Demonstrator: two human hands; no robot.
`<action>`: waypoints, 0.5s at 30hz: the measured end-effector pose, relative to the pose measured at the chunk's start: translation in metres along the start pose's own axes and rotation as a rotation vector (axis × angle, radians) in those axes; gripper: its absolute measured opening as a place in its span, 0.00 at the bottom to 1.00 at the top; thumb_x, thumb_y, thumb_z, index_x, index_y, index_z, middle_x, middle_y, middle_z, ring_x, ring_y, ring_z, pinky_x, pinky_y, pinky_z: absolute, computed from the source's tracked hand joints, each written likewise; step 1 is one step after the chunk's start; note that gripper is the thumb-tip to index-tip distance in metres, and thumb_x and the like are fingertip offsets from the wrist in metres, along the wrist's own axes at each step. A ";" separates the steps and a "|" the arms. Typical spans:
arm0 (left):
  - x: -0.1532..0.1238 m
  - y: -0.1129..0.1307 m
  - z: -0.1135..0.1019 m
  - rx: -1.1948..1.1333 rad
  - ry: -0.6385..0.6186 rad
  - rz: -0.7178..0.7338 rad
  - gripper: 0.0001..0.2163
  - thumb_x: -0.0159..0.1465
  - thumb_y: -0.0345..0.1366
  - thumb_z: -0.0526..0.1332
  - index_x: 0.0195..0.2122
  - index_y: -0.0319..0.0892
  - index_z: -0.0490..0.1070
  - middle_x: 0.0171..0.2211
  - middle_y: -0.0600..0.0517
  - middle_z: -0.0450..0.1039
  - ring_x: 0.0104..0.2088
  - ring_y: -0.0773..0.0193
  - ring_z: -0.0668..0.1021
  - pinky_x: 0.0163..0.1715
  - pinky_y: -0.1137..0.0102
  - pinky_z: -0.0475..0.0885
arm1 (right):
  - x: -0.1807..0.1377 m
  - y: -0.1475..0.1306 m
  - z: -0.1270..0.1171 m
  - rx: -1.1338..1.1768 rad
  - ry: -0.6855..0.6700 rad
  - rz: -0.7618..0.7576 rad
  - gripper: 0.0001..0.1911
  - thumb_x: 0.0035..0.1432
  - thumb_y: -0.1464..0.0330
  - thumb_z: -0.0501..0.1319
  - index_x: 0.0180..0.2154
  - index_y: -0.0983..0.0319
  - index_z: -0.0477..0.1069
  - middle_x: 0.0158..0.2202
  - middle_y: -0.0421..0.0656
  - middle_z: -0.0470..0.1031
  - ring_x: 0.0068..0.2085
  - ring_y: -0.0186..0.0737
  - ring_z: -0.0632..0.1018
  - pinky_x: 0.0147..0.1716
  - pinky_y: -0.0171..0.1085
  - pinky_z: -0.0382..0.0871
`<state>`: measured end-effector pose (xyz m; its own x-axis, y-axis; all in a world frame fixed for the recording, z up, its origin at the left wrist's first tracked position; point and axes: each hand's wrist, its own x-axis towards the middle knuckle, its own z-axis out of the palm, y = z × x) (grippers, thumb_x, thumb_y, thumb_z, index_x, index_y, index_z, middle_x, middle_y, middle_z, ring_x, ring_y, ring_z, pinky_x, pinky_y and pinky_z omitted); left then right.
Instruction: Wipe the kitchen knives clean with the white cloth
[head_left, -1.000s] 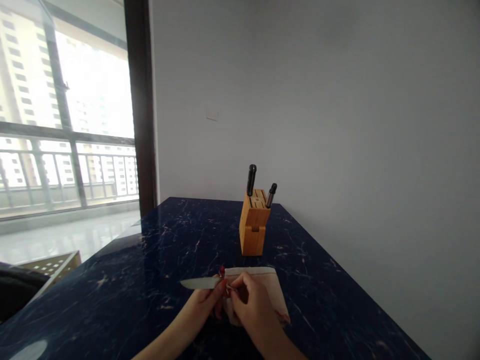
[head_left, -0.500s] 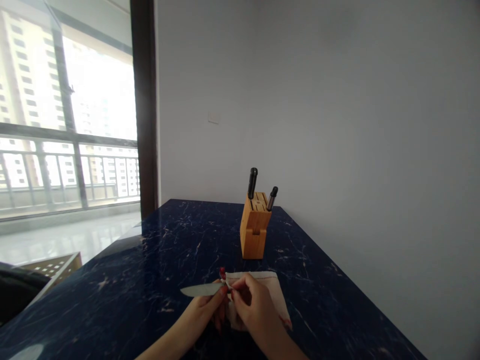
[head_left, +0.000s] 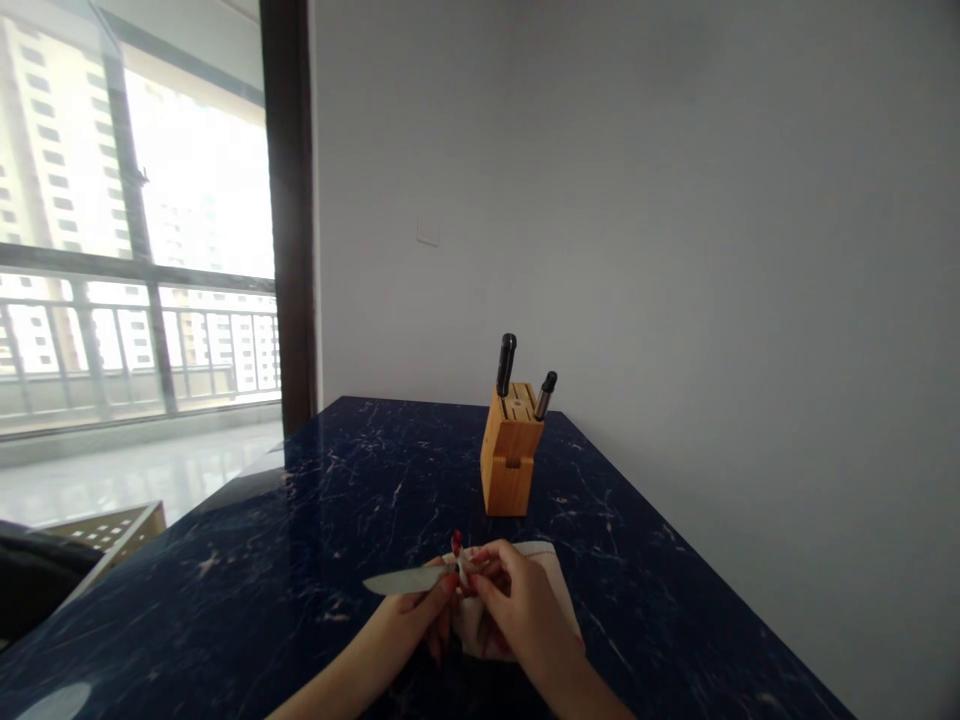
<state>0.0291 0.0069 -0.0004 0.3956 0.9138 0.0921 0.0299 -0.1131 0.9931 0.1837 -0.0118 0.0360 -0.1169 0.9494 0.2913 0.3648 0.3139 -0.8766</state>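
My left hand [head_left: 424, 608] is closed around a kitchen knife [head_left: 403, 581] near where the blade meets the handle. The blade points left, and the handle is hidden by my fingers. Close beside it, my right hand [head_left: 517, 595] pinches a white cloth [head_left: 553, 572] with red trim, bunched up at the knife's base. A small red tip, perhaps the cloth's edge, sticks up between the hands. The rest of the cloth hangs or lies under my right hand; which one I cannot tell.
Beyond my hands a wooden knife block [head_left: 508, 480] stands on the dark blue marbled table [head_left: 360, 480]. It holds a black-handled knife [head_left: 506, 365] and a sharpening-steel-like handle [head_left: 545, 396]. A grey wall borders the right; a perforated crate [head_left: 124, 540] is at lower left.
My right hand has shifted slightly, and its fingers now bunch the cloth more tightly at the knife's base. The red tip has moved a little right. The knife has barely moved.
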 end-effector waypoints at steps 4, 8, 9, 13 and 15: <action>0.000 -0.003 -0.002 0.028 0.002 0.008 0.19 0.55 0.53 0.54 0.28 0.39 0.65 0.15 0.58 0.64 0.15 0.70 0.68 0.15 0.76 0.64 | 0.001 -0.001 0.000 -0.057 0.036 0.002 0.06 0.50 0.72 0.56 0.33 0.60 0.69 0.32 0.40 0.75 0.35 0.36 0.76 0.35 0.32 0.66; 0.000 -0.007 -0.004 0.039 -0.011 0.014 0.19 0.57 0.52 0.53 0.30 0.39 0.65 0.16 0.57 0.65 0.15 0.70 0.69 0.16 0.76 0.65 | 0.001 -0.001 -0.003 -0.085 0.042 0.003 0.05 0.51 0.72 0.55 0.30 0.60 0.68 0.30 0.39 0.75 0.33 0.36 0.75 0.34 0.32 0.66; 0.000 -0.008 -0.004 0.039 -0.018 0.017 0.19 0.57 0.52 0.52 0.31 0.39 0.65 0.16 0.57 0.66 0.15 0.70 0.69 0.16 0.76 0.65 | 0.001 -0.001 -0.004 -0.090 0.046 0.004 0.05 0.51 0.73 0.55 0.30 0.60 0.68 0.29 0.39 0.75 0.33 0.36 0.75 0.34 0.32 0.65; 0.002 -0.012 -0.003 0.033 -0.028 0.030 0.20 0.57 0.53 0.52 0.33 0.39 0.65 0.16 0.57 0.67 0.15 0.70 0.69 0.15 0.76 0.65 | 0.001 -0.002 -0.002 -0.092 0.063 0.014 0.05 0.50 0.73 0.54 0.30 0.60 0.68 0.29 0.40 0.75 0.33 0.36 0.75 0.34 0.32 0.66; 0.002 -0.012 -0.002 0.032 -0.022 0.030 0.21 0.56 0.53 0.53 0.37 0.39 0.66 0.16 0.57 0.66 0.14 0.70 0.69 0.14 0.77 0.64 | -0.001 -0.004 0.001 -0.063 0.051 -0.010 0.06 0.50 0.74 0.54 0.31 0.60 0.68 0.30 0.40 0.75 0.34 0.37 0.75 0.35 0.33 0.66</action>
<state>0.0279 0.0108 -0.0119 0.4169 0.9010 0.1199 0.0472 -0.1531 0.9871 0.1814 -0.0139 0.0386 -0.0745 0.9442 0.3208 0.4216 0.3214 -0.8479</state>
